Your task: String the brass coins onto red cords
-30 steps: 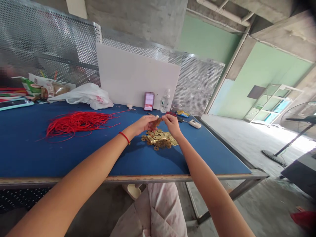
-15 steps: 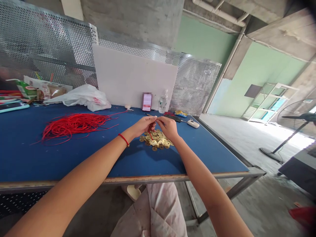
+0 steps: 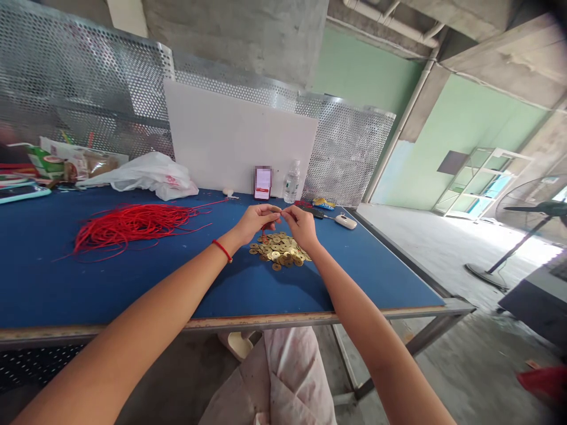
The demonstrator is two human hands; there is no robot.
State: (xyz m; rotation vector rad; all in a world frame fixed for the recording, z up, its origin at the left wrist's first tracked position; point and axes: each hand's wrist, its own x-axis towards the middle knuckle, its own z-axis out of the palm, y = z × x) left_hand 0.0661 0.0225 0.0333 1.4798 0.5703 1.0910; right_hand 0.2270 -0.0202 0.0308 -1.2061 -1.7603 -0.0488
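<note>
My left hand point(image 3: 257, 221) is closed in a pinch on a red cord point(image 3: 264, 231), a short piece of which shows below its fingers. Close against its fingertips, my right hand point(image 3: 300, 224) is also pinched; whatever lies between its fingers is too small to make out. Under both hands a pile of brass-coloured coins with holes point(image 3: 283, 250) is spread on the blue table top point(image 3: 266, 292). A large loose bundle of red cords point(image 3: 133, 226) lies to the left of the hands.
Behind the hands stand a phone point(image 3: 263, 182) and a clear bottle point(image 3: 292, 182). A white device point(image 3: 345, 221) lies at the right. A white plastic bag point(image 3: 153, 174) and packets are at the back left. The table's front edge point(image 3: 266, 321) runs below my forearms.
The red cord hanging over the coins has drawn up toward my left hand, and less of it shows. My fingers have shifted slightly, with both hands still close together.
</note>
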